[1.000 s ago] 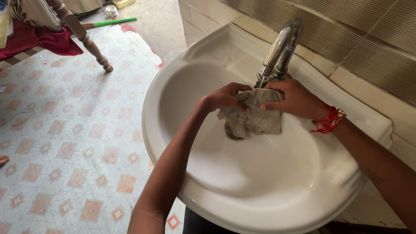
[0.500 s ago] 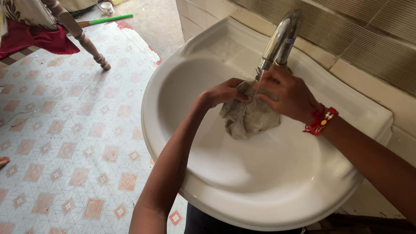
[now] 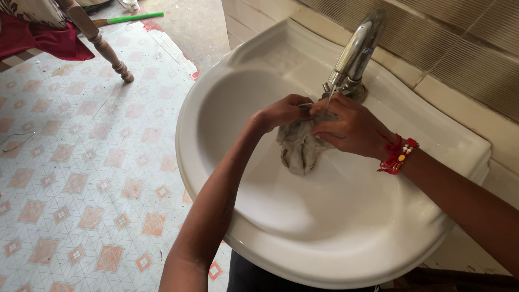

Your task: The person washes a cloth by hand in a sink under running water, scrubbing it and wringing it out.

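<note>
- Left hand [image 3: 278, 112] and right hand [image 3: 348, 128] both clutch a bunched, wet grey cloth [image 3: 300, 146].
- The cloth hangs inside the white ceramic basin [image 3: 227, 81], under the chrome tap [image 3: 357, 48].

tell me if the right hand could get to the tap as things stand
Probably yes: the right hand grips the grey cloth just under the metal tap, with nothing between them, though it would have to release the cloth.
</note>
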